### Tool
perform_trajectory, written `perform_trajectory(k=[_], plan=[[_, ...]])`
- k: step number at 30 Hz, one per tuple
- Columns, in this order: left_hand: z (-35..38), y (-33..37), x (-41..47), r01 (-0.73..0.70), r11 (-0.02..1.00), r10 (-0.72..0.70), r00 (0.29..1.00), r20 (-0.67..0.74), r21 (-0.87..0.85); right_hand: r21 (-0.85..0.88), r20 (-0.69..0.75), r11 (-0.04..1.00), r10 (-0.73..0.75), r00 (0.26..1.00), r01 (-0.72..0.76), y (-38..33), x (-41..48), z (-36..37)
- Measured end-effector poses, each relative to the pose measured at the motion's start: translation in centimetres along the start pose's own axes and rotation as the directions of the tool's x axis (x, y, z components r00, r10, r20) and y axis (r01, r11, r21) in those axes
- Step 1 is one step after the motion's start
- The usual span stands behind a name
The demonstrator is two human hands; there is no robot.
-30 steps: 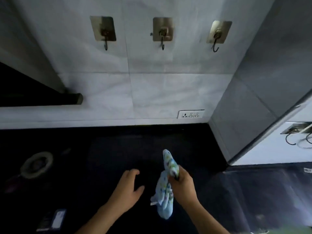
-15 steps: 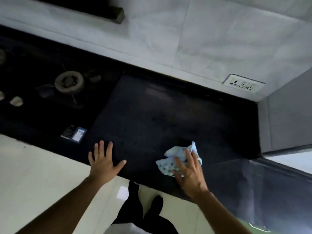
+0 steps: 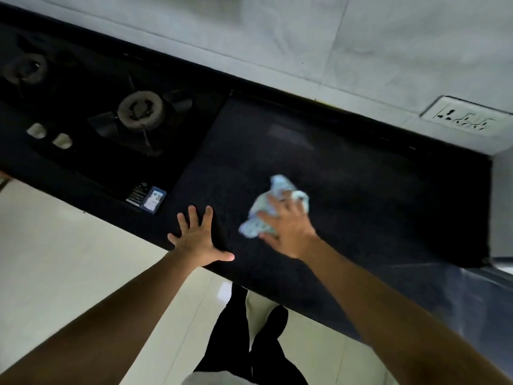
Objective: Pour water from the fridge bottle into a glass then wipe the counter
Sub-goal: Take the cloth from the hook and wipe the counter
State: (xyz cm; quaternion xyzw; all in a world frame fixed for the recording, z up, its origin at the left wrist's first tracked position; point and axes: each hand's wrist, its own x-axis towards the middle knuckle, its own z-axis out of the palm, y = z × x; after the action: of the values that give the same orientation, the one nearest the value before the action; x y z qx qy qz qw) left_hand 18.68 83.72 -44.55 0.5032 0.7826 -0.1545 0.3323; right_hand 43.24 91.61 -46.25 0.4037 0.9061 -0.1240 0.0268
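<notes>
Counter [image 3: 361,190]: dark speckled stone, running along a pale tiled wall [image 3: 277,37]; its front edge overhangs a light floor [image 3: 69,259].
Cloth [image 3: 273,201]: pale blue with a small print, crumpled, lying on the counter a little in from the front edge, right of the stove; blurred in the picture.
Right hand [image 3: 288,232]: palm down on top of the cloth, fingers spread flat over it and pressing it to the stone, not curled round it; the cloth shows beyond the fingertips and to the left of the hand.
Left hand [image 3: 201,241]: loose and holding nothing, fingers splayed, flat on the counter at the front edge, just left of the cloth and apart from it.
Stove [image 3: 111,120]: black gas hob set at the left part of the counter; one round burner [image 3: 140,109] in plain sight, a second, dimmer one [image 3: 25,68] further left; two pale knobs [image 3: 50,136] at its front.
Small card or packet [image 3: 154,198]: dark with a blue panel, lying at the stove's near corner, left of the left hand.
Wall socket [image 3: 466,120]: white plate on the tiles, above the counter's far right end.
Person: two bare forearms reaching in from below; dark trouser legs [image 3: 249,343] standing on the floor against the counter.
</notes>
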Motion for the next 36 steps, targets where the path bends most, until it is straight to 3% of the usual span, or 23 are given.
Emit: perform_trajectory(k=[2,3,4,5,6,8,9,10,12,14,16,18,20,21,23,24,25,26,27,29,30,33,36], plan=[[-0.2,0.2,0.0,0.005,1.000,-0.005,1.000,0.003,0.003,-0.086,0.017,0.941,-0.327,0.945,0.327,0.6,0.1,0.2],[-0.2,0.2,0.0,0.011,1.000,-0.011,1.000,0.006,0.002,-0.113,-0.017,0.933,-0.346,0.938,0.342,2.2,0.2,0.1],[-0.3,0.3,0.0,0.016,1.000,-0.016,1.000,0.011,0.001,-0.106,-0.064,0.964,-0.253,0.965,0.246,4.2,0.0,0.0],[-0.4,0.4,0.1,0.019,1.000,-0.019,1.000,0.016,0.002,-0.053,-0.111,0.998,-0.052,0.992,0.047,6.1,-0.4,-0.1],[-0.4,0.4,0.1,0.020,1.000,-0.020,1.000,0.019,0.007,0.038,-0.152,0.970,0.244,0.958,-0.241,7.8,-0.9,-0.3],[-0.4,0.5,0.2,0.016,1.000,-0.017,1.000,0.024,0.018,0.325,-0.145,0.623,0.776,0.614,-0.711,8.7,-2.1,-0.9],[-0.4,0.5,0.3,0.014,1.000,-0.015,1.000,0.025,0.022,0.403,-0.111,0.485,0.868,0.484,-0.776,7.5,-2.7,-1.1],[-0.4,0.4,0.3,0.013,1.000,-0.014,1.000,0.022,0.024,0.406,-0.143,0.491,0.867,0.476,-0.771,5.7,-3.7,-0.6],[-0.4,0.5,0.3,0.007,1.000,-0.008,1.000,0.017,0.028,0.306,-0.244,0.749,0.658,0.712,-0.587,1.5,-6.9,1.6],[-0.5,0.4,0.3,0.011,1.000,-0.012,1.000,0.017,0.021,0.149,-0.225,0.974,0.204,0.953,-0.173,-2.6,-10.5,3.9],[-0.6,0.5,0.2,0.011,1.000,-0.012,1.000,0.018,0.024,0.039,-0.129,0.983,-0.176,0.976,0.182,-2.2,-12.2,4.1],[-0.6,0.5,0.1,0.014,1.000,-0.015,1.000,0.020,0.025,-0.014,-0.120,0.982,-0.189,0.975,0.189,0.7,-13.0,2.9],[-0.7,0.6,0.1,0.021,0.999,-0.021,1.000,0.023,0.027,0.084,-0.172,0.985,0.167,0.971,-0.154,3.7,-15.4,2.1],[-0.6,0.6,0.1,0.018,0.999,-0.019,1.000,0.020,0.031,0.165,-0.191,0.900,0.431,0.882,-0.404,4.9,-17.2,1.9],[-0.5,0.6,0.3,0.018,0.999,-0.019,1.000,0.014,0.029,0.347,-0.184,0.549,0.835,0.518,-0.761,4.9,-20.0,1.8],[-0.5,0.6,0.3,0.021,0.999,-0.021,1.000,0.017,0.027,0.383,-0.159,0.406,0.914,0.374,-0.830,3.5,-20.6,2.2],[-0.6,0.6,0.1,0.022,0.999,-0.023,1.000,0.018,0.030,0.390,-0.135,0.362,0.932,0.336,-0.847,1.4,-20.6,2.6],[-0.6,0.7,0.1,0.020,0.999,-0.020,1.000,0.015,0.031,0.375,-0.113,0.422,0.905,0.411,-0.826,-1.1,-19.9,2.9],[-0.6,0.7,0.1,0.018,0.999,-0.018,1.000,0.013,0.028,0.341,-0.083,0.551,0.825,0.559,-0.762,-3.6,-18.8,3.0],[-0.6,0.7,0.0,0.020,1.000,-0.020,1.000,0.010,0.020,0.295,-0.051,0.812,0.540,0.840,-0.504,-7.2,-15.2,3.0],[-0.7,0.8,0.0,0.020,1.000,-0.021,1.000,0.009,0.020,0.270,-0.052,0.892,0.391,0.919,-0.364,-7.6,-12.3,2.8],[-1.0,1.1,-0.4,0.030,0.999,-0.030,0.999,0.022,0.023,0.204,-0.048,0.978,0.044,0.998,-0.034,-6.9,-2.6,1.3],[-1.0,1.1,-0.5,0.031,0.999,-0.031,0.999,0.031,0.017,0.087,0.078,0.982,-0.175,0.981,0.168,-2.6,4.0,-0.7]])
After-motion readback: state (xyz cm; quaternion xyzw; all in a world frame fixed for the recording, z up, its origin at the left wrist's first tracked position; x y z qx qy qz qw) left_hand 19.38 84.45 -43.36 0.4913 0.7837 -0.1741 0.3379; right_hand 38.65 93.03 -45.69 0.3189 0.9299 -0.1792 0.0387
